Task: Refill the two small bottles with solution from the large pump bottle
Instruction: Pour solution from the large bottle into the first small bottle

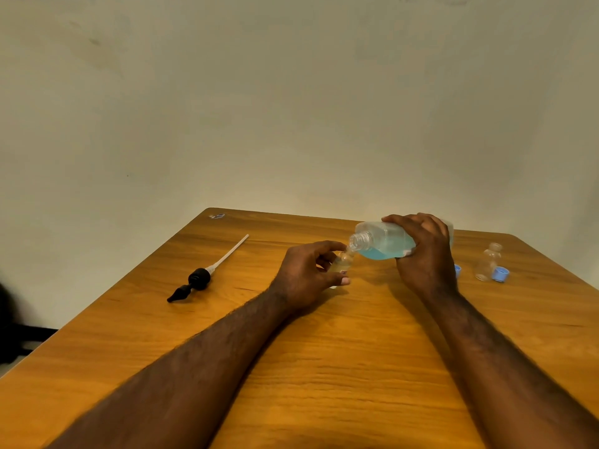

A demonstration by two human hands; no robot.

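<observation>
Pointing its open neck toward 9 o'clock, the large bottle [385, 241] lies nearly level, long axis 3 to 9, pale blue solution pooled along its lower side. The right hand [424, 254] grasps its body; the left hand [308, 273] grips a small bottle [343, 262] just under the neck, on the wooden worktop [324, 367]. At 3 o'clock a second small bottle [489, 262] stands clear, a blue cap [500, 274] beside it. A plain wall [291, 92] rises behind.

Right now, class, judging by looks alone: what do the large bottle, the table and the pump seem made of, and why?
Large bottle: likely clear glossy plastic; blue liquid shows through its wall.
Table: wood or wood-look laminate, smooth; streaky grain, soft sheen.
Pump: seemingly matt black plastic head with a white tube.
</observation>
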